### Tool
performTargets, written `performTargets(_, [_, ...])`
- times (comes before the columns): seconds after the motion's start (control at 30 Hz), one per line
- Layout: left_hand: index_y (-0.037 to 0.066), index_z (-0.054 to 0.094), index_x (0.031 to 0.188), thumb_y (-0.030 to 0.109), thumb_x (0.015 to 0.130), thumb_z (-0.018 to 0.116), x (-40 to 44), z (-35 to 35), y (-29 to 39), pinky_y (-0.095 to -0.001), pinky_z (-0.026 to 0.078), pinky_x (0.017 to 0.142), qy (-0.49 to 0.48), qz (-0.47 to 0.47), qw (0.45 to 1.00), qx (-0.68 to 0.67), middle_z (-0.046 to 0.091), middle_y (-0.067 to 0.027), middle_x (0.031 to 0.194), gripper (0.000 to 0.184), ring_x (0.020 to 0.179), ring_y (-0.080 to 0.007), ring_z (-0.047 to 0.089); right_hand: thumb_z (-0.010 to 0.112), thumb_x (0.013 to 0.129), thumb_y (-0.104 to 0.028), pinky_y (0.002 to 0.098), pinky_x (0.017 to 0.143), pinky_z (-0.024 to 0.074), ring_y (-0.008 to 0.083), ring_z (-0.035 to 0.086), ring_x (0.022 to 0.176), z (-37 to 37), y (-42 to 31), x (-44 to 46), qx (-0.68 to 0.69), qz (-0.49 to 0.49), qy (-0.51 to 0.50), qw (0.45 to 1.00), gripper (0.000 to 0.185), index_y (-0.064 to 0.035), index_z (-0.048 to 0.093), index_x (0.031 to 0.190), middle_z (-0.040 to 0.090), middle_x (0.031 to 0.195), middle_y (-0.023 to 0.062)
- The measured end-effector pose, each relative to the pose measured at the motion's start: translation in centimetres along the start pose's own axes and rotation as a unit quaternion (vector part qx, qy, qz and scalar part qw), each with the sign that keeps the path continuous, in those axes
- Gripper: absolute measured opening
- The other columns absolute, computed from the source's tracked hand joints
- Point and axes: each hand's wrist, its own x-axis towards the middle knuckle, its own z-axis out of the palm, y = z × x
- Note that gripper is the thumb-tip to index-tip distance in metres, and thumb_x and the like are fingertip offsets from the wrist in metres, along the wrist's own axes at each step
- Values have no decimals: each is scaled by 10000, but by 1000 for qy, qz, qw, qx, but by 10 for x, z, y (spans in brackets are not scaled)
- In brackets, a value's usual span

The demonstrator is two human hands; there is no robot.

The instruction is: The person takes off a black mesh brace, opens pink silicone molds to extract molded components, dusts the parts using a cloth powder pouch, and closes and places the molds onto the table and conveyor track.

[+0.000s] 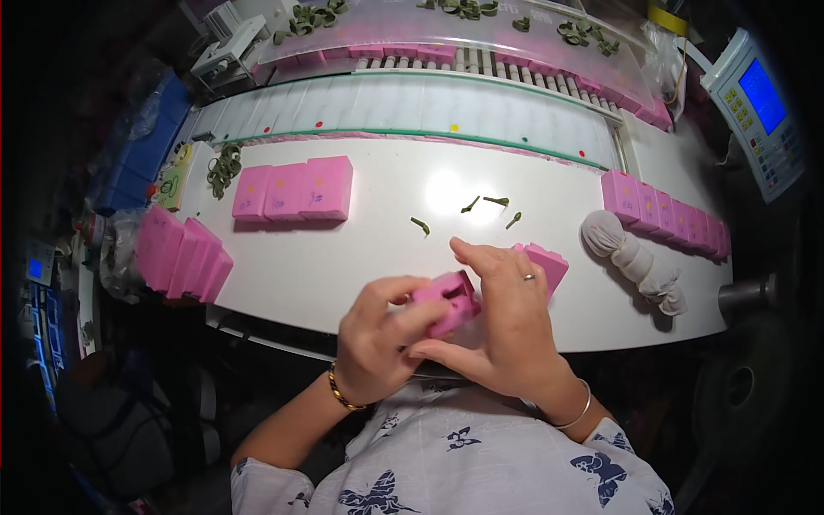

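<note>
A: In the head view, where is the pink block with the dark hollow [433, 293]?
B: At the near edge of the white, glossy surface [386, 184], held above it by the left hand [369, 330]. Its fingers are bent and closed on the block.
A: And the right hand [519, 322]?
B: Close beside it at three o'clock, thumb and fingers spread wide in a curve. I can't tell whether they touch the block.
A: What lies around, taking that block as the centre?
B: A flat pink piece with a notched edge [549, 266] is just behind the right hand, at two o'clock. Four small, dark green pieces [470, 204] lie scattered between eleven and one.
A: Further out?
B: Three pink blocks side by side [279, 190] at ten, and leaning pink slabs [172, 257] at nine. Near three lies a long, white cloth bundle with a rounded end [639, 266]; just beyond it, at two, runs a row of pink blocks [652, 210].
</note>
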Motion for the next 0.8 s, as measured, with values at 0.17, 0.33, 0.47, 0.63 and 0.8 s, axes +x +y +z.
performTargets(0.17, [26,637,1195,27,766,853,12,-11,-11,-319,527,868,12,-187,962,-198,675,-99,1137,481,1014,-189,660,792,818,-137,408,941,491,338,591,1127,-2,22,11,209,-57,-36,976,591,2,561,1344,610,1213,170])
performTargets(0.33, [7,592,1232,21,793,844,23,-12,-11,-304,494,906,4,-212,931,-296,657,-74,1158,506,1062,-152,630,796,781,-22,332,852,529,240,659,978,-1,30,16,291,-65,4,954,488,-2,644,1244,660,1093,126])
performTargets(0.47, [4,570,1258,-2,799,833,40,-8,-6,-313,503,917,36,-238,904,-355,668,-86,1168,528,1048,-157,635,830,772,-30,318,850,529,193,663,971,1,28,19,296,-33,34,954,506,3,634,1237,671,1075,94])
performTargets(0.63, [-4,511,1352,-17,815,816,61,-15,1,-331,510,975,32,-261,879,-398,693,-111,1194,617,1080,-160,641,860,764,-7,291,911,531,150,656,1041,-6,24,26,445,68,59,891,564,9,590,1259,664,1128,79])
performTargets(0.8, [13,500,1406,12,810,829,67,-18,-3,-341,504,981,-61,-173,948,-262,675,-96,1226,681,1143,-170,629,867,737,23,296,932,532,154,655,1060,-16,31,27,427,27,89,899,601,3,584,1267,655,1153,85])
